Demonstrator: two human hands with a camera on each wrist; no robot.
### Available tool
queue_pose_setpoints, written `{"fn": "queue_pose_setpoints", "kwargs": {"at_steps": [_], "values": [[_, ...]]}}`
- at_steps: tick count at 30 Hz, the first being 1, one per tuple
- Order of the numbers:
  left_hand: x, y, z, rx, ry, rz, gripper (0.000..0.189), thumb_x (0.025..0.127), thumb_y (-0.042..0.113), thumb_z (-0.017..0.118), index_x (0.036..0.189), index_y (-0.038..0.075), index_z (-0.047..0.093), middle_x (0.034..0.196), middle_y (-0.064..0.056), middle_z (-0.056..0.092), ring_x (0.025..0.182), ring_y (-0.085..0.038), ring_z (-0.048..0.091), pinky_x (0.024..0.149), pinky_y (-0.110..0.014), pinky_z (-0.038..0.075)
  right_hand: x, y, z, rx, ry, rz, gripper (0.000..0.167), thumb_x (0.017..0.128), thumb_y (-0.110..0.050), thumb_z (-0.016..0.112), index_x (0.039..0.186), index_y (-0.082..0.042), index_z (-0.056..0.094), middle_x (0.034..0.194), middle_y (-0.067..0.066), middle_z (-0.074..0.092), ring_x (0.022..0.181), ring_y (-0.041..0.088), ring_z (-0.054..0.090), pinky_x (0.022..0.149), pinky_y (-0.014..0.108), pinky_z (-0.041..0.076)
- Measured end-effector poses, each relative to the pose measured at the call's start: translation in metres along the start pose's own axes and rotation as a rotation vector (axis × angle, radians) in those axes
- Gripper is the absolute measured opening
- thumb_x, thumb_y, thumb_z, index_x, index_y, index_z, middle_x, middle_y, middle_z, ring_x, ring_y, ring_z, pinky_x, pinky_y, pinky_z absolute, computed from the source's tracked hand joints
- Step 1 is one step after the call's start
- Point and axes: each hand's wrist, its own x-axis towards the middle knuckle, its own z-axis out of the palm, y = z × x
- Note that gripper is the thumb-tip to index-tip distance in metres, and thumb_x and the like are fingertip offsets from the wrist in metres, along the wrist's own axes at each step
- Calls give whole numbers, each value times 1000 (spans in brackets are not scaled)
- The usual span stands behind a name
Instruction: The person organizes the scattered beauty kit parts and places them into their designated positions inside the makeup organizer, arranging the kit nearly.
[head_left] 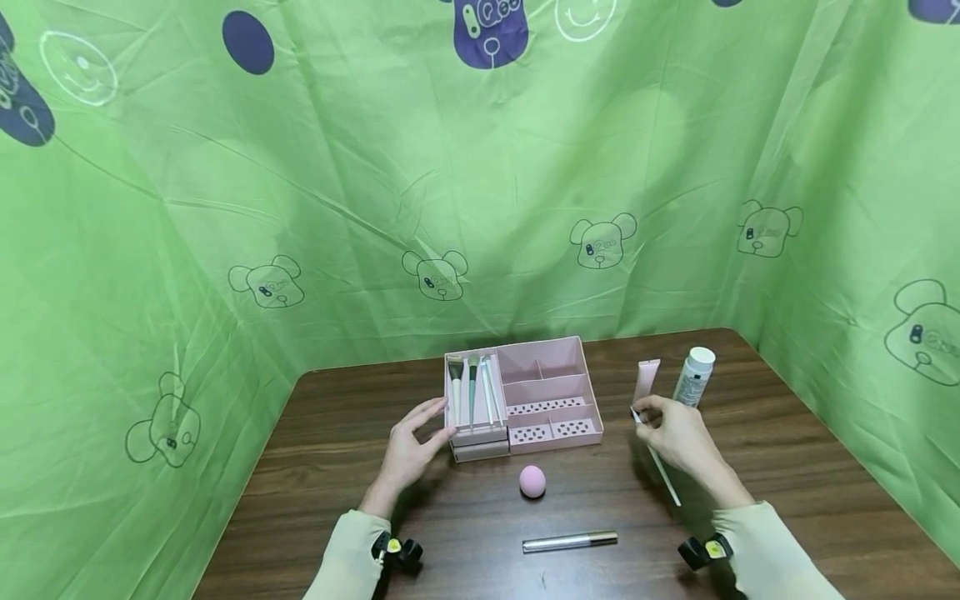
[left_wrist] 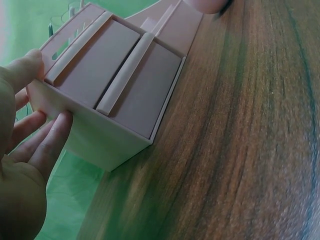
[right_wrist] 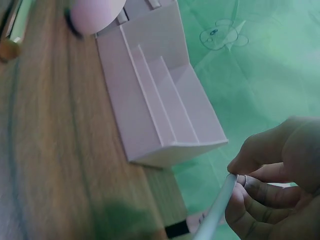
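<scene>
My left hand [head_left: 411, 442] rests at the left side of a pink makeup organizer [head_left: 557, 444]. In the left wrist view its thumb touches the upper front corner and the fingers lie against the side wall [left_wrist: 95, 135], beside two front drawers [left_wrist: 145, 85]. Several makeup brushes [head_left: 472, 392] lie in the organizer's left top compartment. Right of the organizer, my right hand [head_left: 678, 435] pinches a slim makeup brush between thumb and fingertips. Its pale handle [head_left: 664, 477] slants down toward the front; the hand partly hides its dark tip.
Behind the right hand stand a pink tube [head_left: 646, 379] and a white bottle [head_left: 692, 381]. A pink ball [head_left: 532, 481] sits in front of the organizer, with a silver tube [head_left: 558, 543] nearer the front. Green cloth [head_left: 517, 175] hangs around the wooden table [head_left: 330, 446].
</scene>
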Motion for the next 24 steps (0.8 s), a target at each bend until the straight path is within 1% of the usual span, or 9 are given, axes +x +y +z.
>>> {"fn": "queue_pose_setpoints", "kwargs": {"at_steps": [7,13,16,17,20,23,24], "values": [[0,-2,1,15,10,65,50,82,25,79,129,13,64,130,-3,63,117,-23,62,109,-15,39,12,-17,6,18,6,-24,22,72,-5,69,94,-9,71,75,-2,69,66,10,60,58,28,50],[-1,-3,1,14,6,58,50,83,24,79,129,14,64,130,-3,63,117,-22,62,108,-13,39,21,-30,9,42,6,-24,22,74,-6,68,95,-10,71,76,-3,69,66,9,59,60,28,49],[0,-1,1,13,12,65,50,82,20,80,129,11,64,130,-7,63,116,-26,62,108,-13,39,26,-35,10,57,8,-28,22,74,-6,68,96,-9,71,76,-3,69,66,9,59,60,28,49],[0,0,2,12,16,62,49,82,18,80,128,10,64,130,-8,63,116,-27,62,109,-15,39,28,-37,10,63,10,-29,22,74,-5,68,96,-9,71,76,-3,69,66,9,60,61,28,50],[0,16,-1,12,20,64,49,81,11,79,127,3,64,128,-15,63,115,-32,62,110,-22,42,33,-43,11,79,9,-32,22,75,-5,68,97,-9,72,76,-3,69,66,9,60,61,28,50],[0,16,-1,10,16,42,49,82,15,80,127,7,64,129,-11,63,117,-29,62,110,-24,42,36,-50,13,93,4,-32,24,75,-5,67,98,-8,72,77,-2,69,67,10,61,61,27,50],[0,15,-2,13,13,41,49,82,17,80,128,8,65,129,-9,63,117,-28,61,110,-23,42,38,-51,14,100,3,-35,24,75,-5,67,99,-7,72,78,-2,69,68,10,61,61,27,51]]}}
